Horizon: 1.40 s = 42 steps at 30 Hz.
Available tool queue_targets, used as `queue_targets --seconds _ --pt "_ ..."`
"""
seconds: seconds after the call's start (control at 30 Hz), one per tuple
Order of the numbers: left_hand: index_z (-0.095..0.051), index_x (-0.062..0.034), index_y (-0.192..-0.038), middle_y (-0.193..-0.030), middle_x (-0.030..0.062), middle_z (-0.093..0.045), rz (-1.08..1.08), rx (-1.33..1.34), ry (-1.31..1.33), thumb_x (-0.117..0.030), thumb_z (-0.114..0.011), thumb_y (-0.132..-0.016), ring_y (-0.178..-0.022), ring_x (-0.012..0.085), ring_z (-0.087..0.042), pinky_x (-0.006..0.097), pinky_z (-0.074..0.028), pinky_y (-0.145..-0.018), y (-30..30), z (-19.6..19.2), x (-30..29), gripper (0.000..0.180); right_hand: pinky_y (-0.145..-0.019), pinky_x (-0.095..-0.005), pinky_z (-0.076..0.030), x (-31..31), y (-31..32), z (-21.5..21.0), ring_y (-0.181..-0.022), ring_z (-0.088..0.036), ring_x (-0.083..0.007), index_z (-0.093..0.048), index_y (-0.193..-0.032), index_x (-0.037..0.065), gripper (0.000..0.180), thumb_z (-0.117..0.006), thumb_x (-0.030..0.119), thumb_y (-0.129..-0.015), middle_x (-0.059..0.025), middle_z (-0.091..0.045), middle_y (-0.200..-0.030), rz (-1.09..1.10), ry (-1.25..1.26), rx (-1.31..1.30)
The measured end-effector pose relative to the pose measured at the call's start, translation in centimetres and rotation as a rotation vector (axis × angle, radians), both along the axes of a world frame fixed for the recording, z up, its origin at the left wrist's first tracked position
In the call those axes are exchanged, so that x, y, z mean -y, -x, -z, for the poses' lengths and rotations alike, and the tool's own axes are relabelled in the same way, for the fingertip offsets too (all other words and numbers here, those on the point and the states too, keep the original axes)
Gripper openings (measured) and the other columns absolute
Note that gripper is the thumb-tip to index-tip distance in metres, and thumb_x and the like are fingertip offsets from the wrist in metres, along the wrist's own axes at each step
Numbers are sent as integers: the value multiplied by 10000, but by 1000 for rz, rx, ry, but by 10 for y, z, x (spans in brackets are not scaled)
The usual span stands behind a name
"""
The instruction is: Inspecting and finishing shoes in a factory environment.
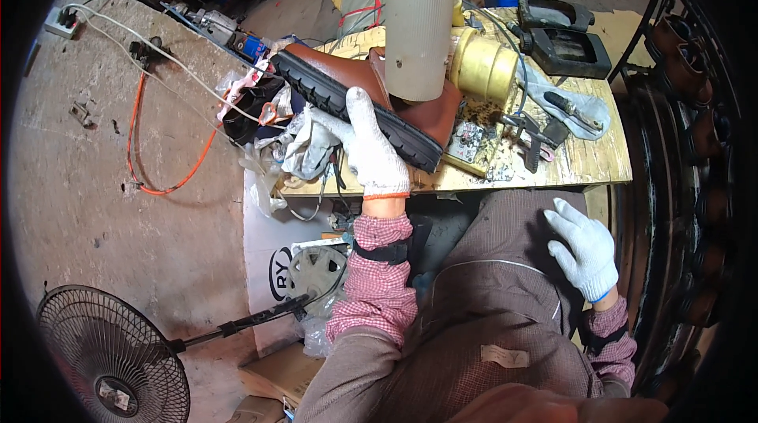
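1. Floor fan (110, 356), black wire cage, on the concrete floor well to the left of and below the left hand; its black stem runs up toward the person's left elbow.
2. Orange cable (136, 127), looped on the floor far left of the left hand, with a white cord (158, 48) crossing above it from a white power strip (60, 23).
3. Crumpled cloth and plastic scraps (304, 147), piled at the tabletop's left edge, just left of the left hand.
4. Left hand (369, 147), in a white knit glove with an orange cuff, checked pink sleeve behind it. Fingers curled over the black treaded sole, gripping the boot from its near side.
5. Brown leather boot (335, 68), lying on its side on the tabletop, sole (347, 107) facing the person and running diagonally from upper left to lower right under the left hand.
6. Pale upright column (420, 20), standing just beyond the left hand, against the boot's upper.
7. Yellow cylindrical part (483, 66), immediately right of the column, between the two hands and farther away.
8. Tabletop (588, 162), worn plywood, stained, with small metal tools (530, 137) scattered right of the boot.
9. Grey glove (572, 107) lying flat on the tabletop, above the right hand.
10. Black shoe moulds (564, 38), at the tabletop's far right corner.
11. Right hand (586, 249), white knit glove with a blue cuff, fingers spread open, resting on the person's right thigh below the tabletop's edge, holding nothing.
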<state>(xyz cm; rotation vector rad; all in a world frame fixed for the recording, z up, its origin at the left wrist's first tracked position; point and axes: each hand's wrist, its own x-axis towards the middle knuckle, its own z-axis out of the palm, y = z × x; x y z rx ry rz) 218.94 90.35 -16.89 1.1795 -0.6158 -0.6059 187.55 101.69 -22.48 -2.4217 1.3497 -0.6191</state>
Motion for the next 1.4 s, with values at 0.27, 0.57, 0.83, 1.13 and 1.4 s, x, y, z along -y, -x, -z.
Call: queue_targets --seconds 0.27,0.57,0.83,1.13,1.4 --pt "21 -10 -1592 -1599 217 -236 -7 63 -148 -570 -648 -914 -1375 323 -423 390 -393 -1114 -8 -9 4 1105 -841 -398 -502 34 -51 -15 -1006 -650 -312 -640 -1296 113 409 -648 209 -898 -133 -636 -1311 -220 158 128" --pt "-15 -67 -1610 -1548 151 -337 39 -10 -82 -460 -641 -963 -1329 266 -441 365 -404 -1083 1 33 -56 982 -759 -396 -471 78 -154 -56 -866 -603 -285 -638 -1110 90 285 -591 145 -835 -115 -631 -1149 -494 523 152" --pt "36 -64 -1606 -1614 152 -248 -9 20 -48 -428 -695 -936 -1401 269 -356 387 -295 -1163 -12 12 -31 1056 -731 -422 -547 18 -49 21 -813 -680 -327 -715 -866 156 101 -700 181 -769 -89 -691 -813 -566 -343 -257" --pt "-28 -37 -1603 -1567 200 -331 -89 187 -192 -531 -695 -901 -1301 306 -491 371 -450 -1046 -19 5 -3 1087 -818 -394 -538 -10 -12 27 -944 -680 -316 -715 -1045 90 242 -682 91 -805 -140 -716 -1028 -21 -284 334" --pt "22 -62 -1608 -1595 187 -274 7 48 -116 -509 -652 -939 -1390 282 -383 363 -315 -1145 -13 34 -52 1050 -819 -386 -501 61 -130 -56 -1010 -642 -315 -611 -1244 75 423 -587 107 -824 -134 -604 -1310 -424 445 169"
